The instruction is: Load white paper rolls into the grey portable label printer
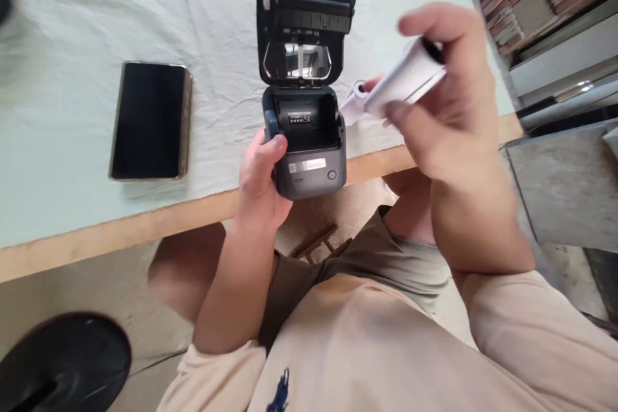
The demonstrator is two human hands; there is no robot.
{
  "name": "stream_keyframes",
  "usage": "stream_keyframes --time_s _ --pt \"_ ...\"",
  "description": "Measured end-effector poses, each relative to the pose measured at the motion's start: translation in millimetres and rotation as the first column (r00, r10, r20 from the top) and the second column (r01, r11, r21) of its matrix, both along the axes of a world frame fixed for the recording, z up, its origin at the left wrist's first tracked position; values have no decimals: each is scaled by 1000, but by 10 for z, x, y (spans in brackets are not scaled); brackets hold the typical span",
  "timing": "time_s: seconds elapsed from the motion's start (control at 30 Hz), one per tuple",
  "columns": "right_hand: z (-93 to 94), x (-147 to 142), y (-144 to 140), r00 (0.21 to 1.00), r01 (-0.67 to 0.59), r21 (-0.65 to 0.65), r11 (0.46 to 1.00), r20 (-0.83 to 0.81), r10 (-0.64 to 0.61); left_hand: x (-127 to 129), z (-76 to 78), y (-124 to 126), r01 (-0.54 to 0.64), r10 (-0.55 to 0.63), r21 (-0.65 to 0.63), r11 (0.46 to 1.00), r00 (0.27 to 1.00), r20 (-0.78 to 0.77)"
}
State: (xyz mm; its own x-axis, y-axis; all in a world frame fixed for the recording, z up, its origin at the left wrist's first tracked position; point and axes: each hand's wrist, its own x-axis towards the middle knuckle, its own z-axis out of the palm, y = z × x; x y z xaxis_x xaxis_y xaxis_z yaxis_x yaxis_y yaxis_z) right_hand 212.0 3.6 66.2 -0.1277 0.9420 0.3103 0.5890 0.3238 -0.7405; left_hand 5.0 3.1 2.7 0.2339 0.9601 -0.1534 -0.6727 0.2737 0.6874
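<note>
little printer open at the table edge, paper roll in the other hand

nearest the camera it's just the person's lap and beige shirt, with a round black thing [62,360] down on the floor at the lower left. the left hand [258,183] comes up from below and is wrapped around the left side of the dark grey printer [306,148], thumb pressed on its upper left corner, so it's clamped on the body. the printer sits right at the near edge of the table [120,225], front end poking slightly past the wooden lip. its lid [304,29] is flipped up and back, standing open, and the paper bay underneath looks bare apart from a small label.

the right hand [444,96] is up in the air to the right of the printer, not touching it, fingers closed around a white paper roll [403,80] held at a slant. it's blurry so i can't tell much detail on the roll.

further left on the white cloth, well apart from the printer, a phone [149,119] lies flat, screen dark. far right corner there are stacked shelves, blurred.
</note>
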Motion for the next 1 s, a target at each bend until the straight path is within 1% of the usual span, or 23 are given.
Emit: stream_keyframes --time_s 0.03,0.07,0.1,0.17,0.23,0.3,0.4,0.47,0.6,0.67,0.73,0.8,0.83,0.87,0.93,0.97,1.0 --pt "92 -116 -44 991 -92 34 995 101 89 4 4 -7 0 0 6 1000 1000 -7" --pt "168 -213 -74 973 -147 83 986 192 129 6 5 -12 4 -3 14 1000 1000 -15" --pt "223 -290 -88 952 -187 100 977 263 155 6 5 -16 10 -10 27 1000 1000 -22" --pt "266 -387 -71 908 -196 75 978 390 152 0 0 -21 23 -21 53 998 999 -31" --pt "236 -425 -13 874 -201 23 979 455 168 -9 -7 -22 35 -33 61 998 999 -29" --pt "176 -428 54 861 -224 18 974 472 190 -14 -11 -21 41 -40 60 997 999 -13" --pt "106 -412 121 871 -239 61 969 455 186 -13 -10 -21 19 -20 48 999 1000 8" --pt "90 -405 131 869 -231 90 969 468 164 -11 -7 -24 6 -6 36 999 1000 3" --pt "78 -420 68 854 -206 179 962 513 88 -20 -13 -28 22 -22 10 1000 1000 2" --pt "64 -432 5 857 -243 166 956 498 132 -29 -22 -26 23 -23 12 1000 999 24" --pt "55 -430 -60 851 -326 107 939 465 243 -39 -35 -23 17 -18 24 1000 999 44" --pt "66 -406 -105 857 -384 92 919 407 317 -49 -50 -20 21 -22 39 999 999 32" --pt "81 -388 -111 880 -373 114 921 358 312 -54 -59 -20 20 -21 43 999 1000 16" --pt "103 -370 -103 914 -332 163 929 297 275 -58 -69 -21 19 -18 52 998 1000 -2" --pt "157 -347 -38 975 -177 246 953 179 135 -64 -88 -25 14 -12 76 997 1000 -26" --pt "184 -345 17 990 -90 251 964 124 61 -67 -97 -28 10 -8 89 996 999 -31" --pt "206 -350 81 996 -27 185 982 84 11 -68 -103 -31 9 -6 103 995 999 -37"
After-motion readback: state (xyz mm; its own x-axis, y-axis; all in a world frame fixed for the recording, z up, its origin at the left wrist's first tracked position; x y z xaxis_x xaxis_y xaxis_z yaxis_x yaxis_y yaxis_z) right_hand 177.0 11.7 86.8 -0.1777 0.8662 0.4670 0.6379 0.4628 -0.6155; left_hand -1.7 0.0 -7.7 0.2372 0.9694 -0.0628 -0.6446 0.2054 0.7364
